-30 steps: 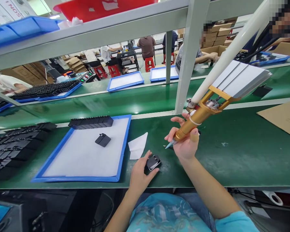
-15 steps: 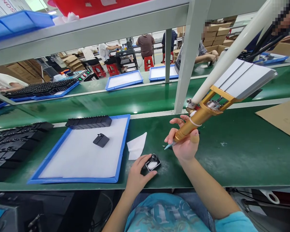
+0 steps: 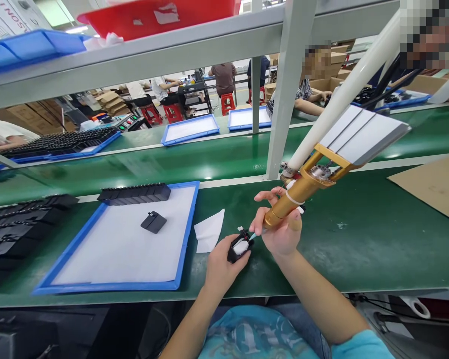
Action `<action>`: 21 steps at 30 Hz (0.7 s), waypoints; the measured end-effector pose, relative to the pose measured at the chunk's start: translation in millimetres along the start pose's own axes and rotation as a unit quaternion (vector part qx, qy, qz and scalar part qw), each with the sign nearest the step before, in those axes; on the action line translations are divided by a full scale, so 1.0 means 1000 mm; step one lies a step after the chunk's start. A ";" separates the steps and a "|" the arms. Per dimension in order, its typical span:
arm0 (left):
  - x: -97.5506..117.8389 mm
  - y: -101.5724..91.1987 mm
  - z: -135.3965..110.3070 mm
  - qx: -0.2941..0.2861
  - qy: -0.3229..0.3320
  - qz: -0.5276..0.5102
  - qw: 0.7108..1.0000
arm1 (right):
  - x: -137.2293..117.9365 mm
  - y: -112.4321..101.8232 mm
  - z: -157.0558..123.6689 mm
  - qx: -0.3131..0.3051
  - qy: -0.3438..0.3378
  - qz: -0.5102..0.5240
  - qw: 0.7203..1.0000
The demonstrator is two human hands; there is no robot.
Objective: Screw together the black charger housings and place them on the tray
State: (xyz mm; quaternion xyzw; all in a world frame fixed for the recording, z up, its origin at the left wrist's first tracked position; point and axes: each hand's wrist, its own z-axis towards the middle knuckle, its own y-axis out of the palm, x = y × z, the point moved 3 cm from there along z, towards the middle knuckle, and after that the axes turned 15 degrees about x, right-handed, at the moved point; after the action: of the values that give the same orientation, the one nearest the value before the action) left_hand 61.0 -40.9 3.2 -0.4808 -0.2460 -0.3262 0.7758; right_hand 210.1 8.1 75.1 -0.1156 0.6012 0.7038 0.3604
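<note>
My left hand grips a small black plastic case just above the green bench, its open side up and a white insert inside. Around a gold cylindrical glue dispenser, with a white tank on top, the fingers of my right hand are wrapped. Its pale blue nozzle tip is at the right edge of the case; whether it touches I cannot tell. A white paper scrap lies to the left of the case.
A blue-rimmed tray on the left holds a row of black cases and one loose black adapter case. More black cases are stacked farther left. Cardboard lies at right. A metal post rises ahead; co-workers sit beyond.
My left hand has picked up the black case and tilted it toward the dispenser. The nozzle tip, earlier apart from the case, is now at its edge.
</note>
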 end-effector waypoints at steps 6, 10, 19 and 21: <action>0.008 -0.003 0.004 0.011 -0.007 -0.017 1.000 | 0.000 0.001 0.000 -0.009 -0.007 0.010 1.000; 0.009 -0.006 0.004 0.008 -0.007 -0.011 1.000 | 0.000 0.001 -0.001 0.001 -0.015 0.001 1.000; 0.006 -0.001 0.003 -0.002 -0.033 -0.026 0.999 | -0.001 0.002 0.000 0.005 0.004 0.003 1.000; 0.006 0.000 0.002 -0.006 -0.045 -0.034 0.998 | -0.001 0.002 0.000 0.003 0.004 0.005 1.000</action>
State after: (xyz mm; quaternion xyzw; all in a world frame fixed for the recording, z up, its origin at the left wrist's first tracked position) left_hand 65.0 -40.1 8.1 -0.4913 -0.2946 -0.3320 0.7494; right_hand 209.5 7.3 77.5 -0.1143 0.6050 0.7037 0.3547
